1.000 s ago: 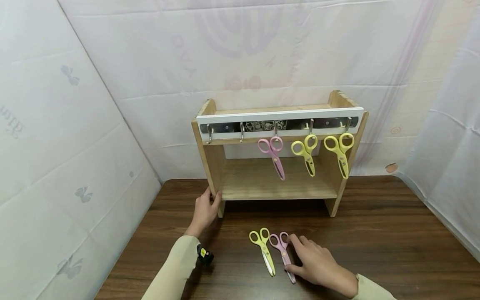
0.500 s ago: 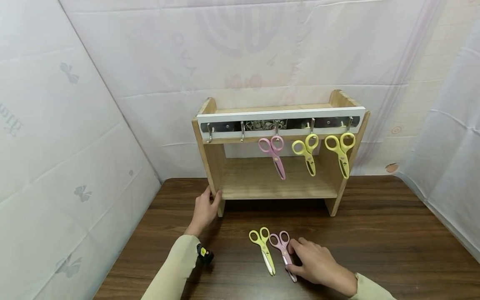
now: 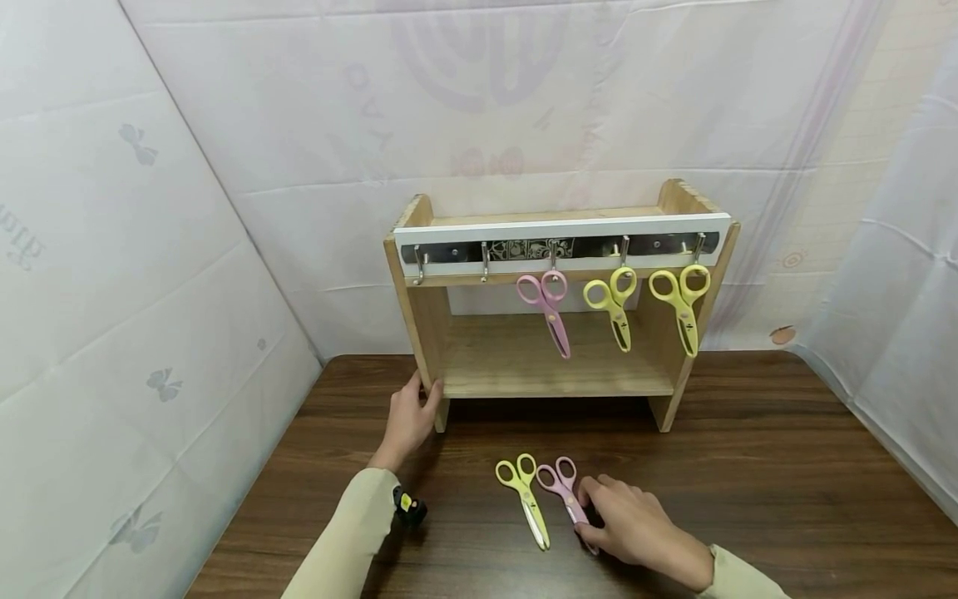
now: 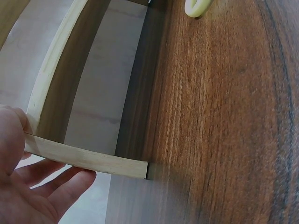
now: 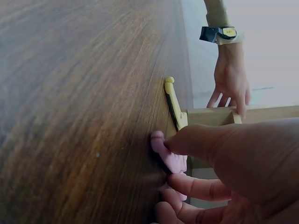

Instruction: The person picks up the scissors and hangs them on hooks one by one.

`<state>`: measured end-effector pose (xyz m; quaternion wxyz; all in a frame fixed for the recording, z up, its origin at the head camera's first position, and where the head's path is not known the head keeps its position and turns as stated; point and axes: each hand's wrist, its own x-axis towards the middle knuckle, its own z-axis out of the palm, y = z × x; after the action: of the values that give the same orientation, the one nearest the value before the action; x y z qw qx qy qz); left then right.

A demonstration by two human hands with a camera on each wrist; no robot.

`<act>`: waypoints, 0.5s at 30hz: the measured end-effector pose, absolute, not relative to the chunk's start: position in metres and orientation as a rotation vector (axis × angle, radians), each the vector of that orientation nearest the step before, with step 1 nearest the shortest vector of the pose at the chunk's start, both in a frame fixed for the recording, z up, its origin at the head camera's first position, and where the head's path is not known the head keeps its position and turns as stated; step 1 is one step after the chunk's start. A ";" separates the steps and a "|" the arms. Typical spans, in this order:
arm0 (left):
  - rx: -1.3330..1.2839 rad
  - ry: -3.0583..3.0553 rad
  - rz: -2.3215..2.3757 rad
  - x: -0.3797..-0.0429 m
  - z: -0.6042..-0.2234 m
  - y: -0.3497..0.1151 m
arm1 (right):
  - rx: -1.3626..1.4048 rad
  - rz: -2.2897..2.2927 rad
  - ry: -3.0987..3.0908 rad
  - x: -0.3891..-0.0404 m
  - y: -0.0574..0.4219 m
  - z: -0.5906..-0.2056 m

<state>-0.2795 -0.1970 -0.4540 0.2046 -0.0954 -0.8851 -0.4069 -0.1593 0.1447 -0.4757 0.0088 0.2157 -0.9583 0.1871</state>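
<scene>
Handles facing the shelf, pink scissors [image 3: 566, 493] lie on the wooden table. My right hand [image 3: 634, 522] pinches them between thumb and fingers along the blade part, which it partly covers. In the right wrist view the thumb presses one side of the pink scissors [image 5: 172, 158] and the fingertips meet the other. Just left of them lie yellow scissors [image 3: 527, 494]. My left hand [image 3: 407, 423] grips the lower left side panel of a wooden shelf [image 3: 554, 384]; in the left wrist view its fingers [image 4: 70, 189] reach behind the panel's edge.
A white rail [image 3: 449, 226] with several metal hooks runs across the shelf's upper front. Hanging from it are pink scissors [image 3: 553, 320] and two yellow pairs, one yellow pair [image 3: 619, 320] inward and another yellow pair [image 3: 684, 312] at the right end. White cloth [image 3: 262, 158] surrounds the table.
The pink scissors on the table have shifted slightly toward the shelf and turned a little, with the right hand's fingers at them. The left hand has stayed on the shelf panel.
</scene>
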 end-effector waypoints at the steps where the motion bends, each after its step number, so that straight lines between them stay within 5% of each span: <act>1: -0.268 -2.466 -1.136 -0.279 -0.454 -0.197 | 0.669 0.593 -2.993 -0.159 0.145 -0.475; 15: -0.263 -2.467 -1.141 -0.279 -0.454 -0.197 | 0.601 0.616 -2.947 -0.162 0.149 -0.473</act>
<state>-0.2791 -0.1967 -0.4535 0.2039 -0.0941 -0.8844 -0.4091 -0.1619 0.1487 -0.4727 0.0360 0.1956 -0.9593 0.2004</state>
